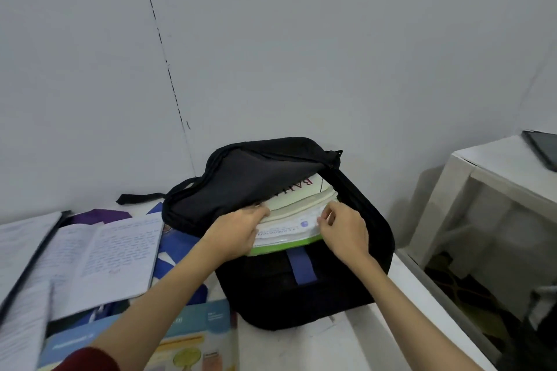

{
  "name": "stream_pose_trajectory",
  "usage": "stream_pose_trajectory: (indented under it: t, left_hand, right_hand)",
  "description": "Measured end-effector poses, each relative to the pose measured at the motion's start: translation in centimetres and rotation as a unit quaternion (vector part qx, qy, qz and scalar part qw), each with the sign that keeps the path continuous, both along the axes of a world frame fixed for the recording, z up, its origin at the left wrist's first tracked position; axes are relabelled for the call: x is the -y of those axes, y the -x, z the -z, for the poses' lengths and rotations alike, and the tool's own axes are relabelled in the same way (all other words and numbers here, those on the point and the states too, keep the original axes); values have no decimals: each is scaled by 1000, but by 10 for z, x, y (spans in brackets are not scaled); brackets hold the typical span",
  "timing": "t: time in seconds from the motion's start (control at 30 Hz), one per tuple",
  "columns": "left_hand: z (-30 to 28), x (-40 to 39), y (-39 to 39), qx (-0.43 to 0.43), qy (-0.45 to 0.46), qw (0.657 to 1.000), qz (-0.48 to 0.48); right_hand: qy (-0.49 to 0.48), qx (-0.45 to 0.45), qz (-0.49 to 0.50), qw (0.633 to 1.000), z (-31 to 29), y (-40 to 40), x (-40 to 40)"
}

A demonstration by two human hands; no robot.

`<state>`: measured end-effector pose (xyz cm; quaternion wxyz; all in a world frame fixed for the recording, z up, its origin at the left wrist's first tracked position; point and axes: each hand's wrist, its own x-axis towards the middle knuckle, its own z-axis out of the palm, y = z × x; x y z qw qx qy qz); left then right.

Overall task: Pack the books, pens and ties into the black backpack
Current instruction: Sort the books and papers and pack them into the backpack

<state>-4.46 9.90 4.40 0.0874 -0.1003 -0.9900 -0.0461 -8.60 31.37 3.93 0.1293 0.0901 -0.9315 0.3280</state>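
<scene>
Closest to the camera, a colourful book with a light-blue cover (180,343) is lying on the white table (346,349), partly under the person's left forearm. Behind it the black backpack (301,289) is sitting on the table against the grey wall, its top flap (238,181) folded back and its main compartment gaping toward the viewer. A stack of books (298,205) is resting inside that opening, with a green-edged book at the bottom and a cream cover with dark red lettering on top. An open notebook with handwriting (114,253) is lying to the left of the bag, over blue and purple cloth. The left hand (238,230) is gripping the stack's left edge, fingers curled around it beneath the flap. The right hand (343,232) is pinching the stack's right side, fingertips curled on the white pages. The books are thus lying directly between the two hands.
</scene>
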Motion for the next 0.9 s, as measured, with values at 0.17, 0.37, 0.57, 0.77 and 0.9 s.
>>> stream_pose_trajectory:
  t: [0.17,0.37,0.57,0.77,0.9]
  left_hand:
    - [1,5,-53,-158,-81,984,32]
    - [-1,69,-119,-179,-183,961,-106]
    - [27,193,-235,-144,-197,915,-322]
    - [55,309,-311,21,-181,874,-451]
    - [68,353,-340,68,-160,887,-428]
  right_hand:
    - [75,-37,-115,990,-29,-18,44]
    - [37,-84,-269,959,-26,-61,133]
    - [-44,-39,-422,905,-4,-130,264]
    - [-115,48,-475,871,27,-176,386]
    - [-73,133,-382,912,43,-198,451]
